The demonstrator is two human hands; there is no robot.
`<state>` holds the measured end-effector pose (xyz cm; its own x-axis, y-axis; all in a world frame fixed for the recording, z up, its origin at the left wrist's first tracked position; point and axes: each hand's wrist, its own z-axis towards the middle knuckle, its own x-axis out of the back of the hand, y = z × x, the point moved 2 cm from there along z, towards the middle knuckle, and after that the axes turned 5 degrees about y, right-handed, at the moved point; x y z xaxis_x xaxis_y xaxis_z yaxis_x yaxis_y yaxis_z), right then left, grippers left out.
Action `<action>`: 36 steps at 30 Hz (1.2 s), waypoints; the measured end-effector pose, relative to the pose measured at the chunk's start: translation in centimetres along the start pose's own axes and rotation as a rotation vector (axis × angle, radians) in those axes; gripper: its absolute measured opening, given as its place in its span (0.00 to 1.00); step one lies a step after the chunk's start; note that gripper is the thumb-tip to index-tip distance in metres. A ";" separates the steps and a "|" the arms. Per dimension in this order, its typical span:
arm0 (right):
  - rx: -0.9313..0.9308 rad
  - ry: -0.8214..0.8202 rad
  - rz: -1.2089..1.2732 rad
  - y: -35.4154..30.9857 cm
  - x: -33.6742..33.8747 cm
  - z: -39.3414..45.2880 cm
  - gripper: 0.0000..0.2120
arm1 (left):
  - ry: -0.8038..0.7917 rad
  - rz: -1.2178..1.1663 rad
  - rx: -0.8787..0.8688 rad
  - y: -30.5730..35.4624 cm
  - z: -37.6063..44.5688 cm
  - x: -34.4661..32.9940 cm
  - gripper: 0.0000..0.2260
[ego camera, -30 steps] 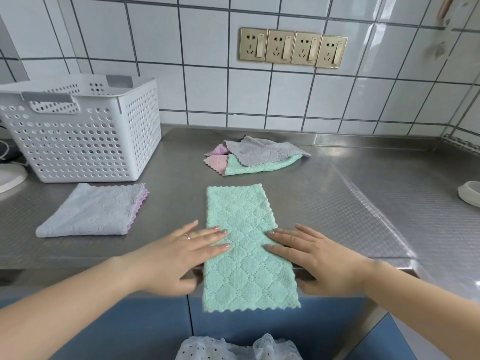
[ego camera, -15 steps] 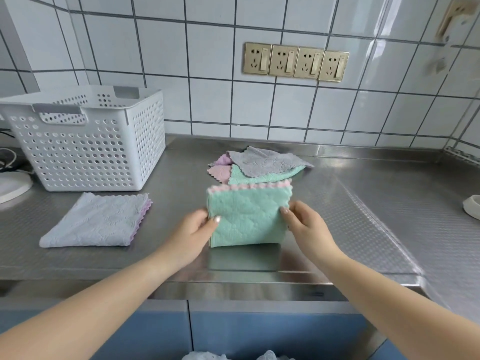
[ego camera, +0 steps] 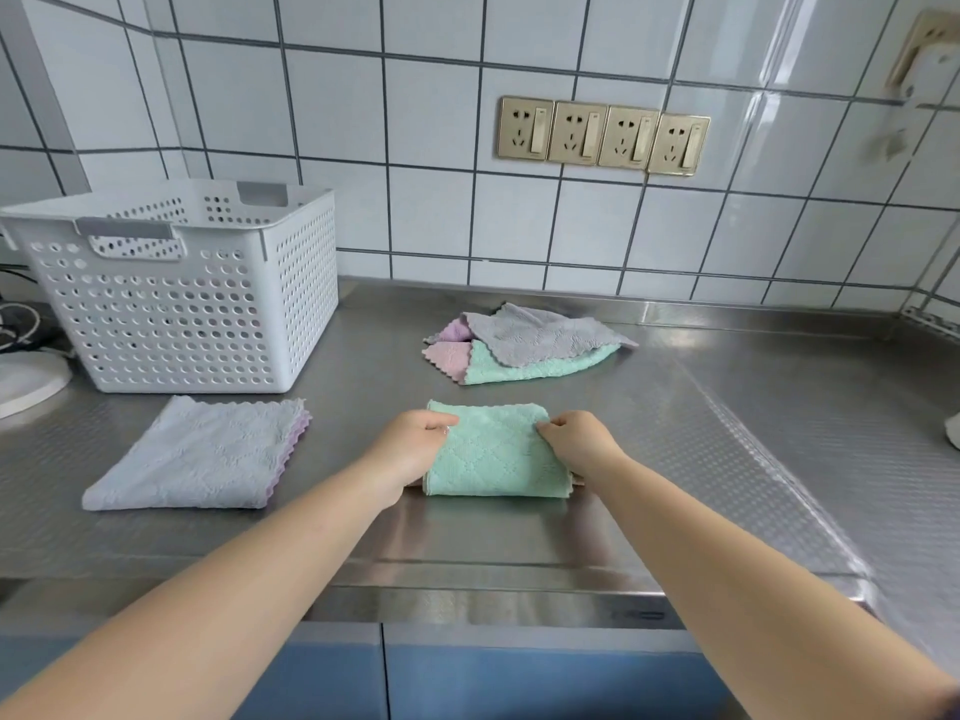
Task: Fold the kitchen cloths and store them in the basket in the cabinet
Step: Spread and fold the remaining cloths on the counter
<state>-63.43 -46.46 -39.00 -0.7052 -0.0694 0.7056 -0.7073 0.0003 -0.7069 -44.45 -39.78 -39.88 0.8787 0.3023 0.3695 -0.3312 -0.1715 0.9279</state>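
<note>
A green quilted cloth lies folded into a small square on the steel counter. My left hand pinches its left edge and my right hand pinches its right edge, both pressing it down. A folded grey cloth with a purple edge lies flat to the left. Behind, a loose heap of unfolded cloths in grey, pink, purple and green sits near the wall. The white perforated basket stands on the counter at the back left.
A tiled wall with a row of gold sockets backs the counter. A white round object and cables lie left of the basket. Blue cabinet doors run below the counter edge. A white object shows at the right edge.
The green cloth lay as a long strip hanging over the counter edge. Both hands lifted its near end, folded it over to the far end, and now hold it flat.
</note>
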 end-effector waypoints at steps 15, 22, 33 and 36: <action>0.406 -0.026 -0.520 -3.4 -2.2 -0.7 0.21 | 0.066 0.767 -0.471 2.5 0.7 -2.6 0.18; 0.440 -0.073 -0.601 -0.8 -4.2 -1.3 0.25 | -0.048 0.937 -0.393 -0.4 0.8 -2.9 0.22; 0.307 0.051 -0.535 2.2 -0.4 -1.5 0.30 | 0.022 0.931 -0.278 -1.1 0.0 0.1 0.27; 0.401 0.034 -0.494 3.2 0.7 -2.2 0.28 | -0.016 0.855 -0.271 -1.4 -0.9 0.9 0.24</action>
<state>-66.24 -44.36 -40.65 -0.3065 0.0658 0.9496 -0.8807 -0.3980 -0.2567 -43.46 -38.44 -40.76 0.2985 0.1595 0.9410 -0.9428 -0.1039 0.3167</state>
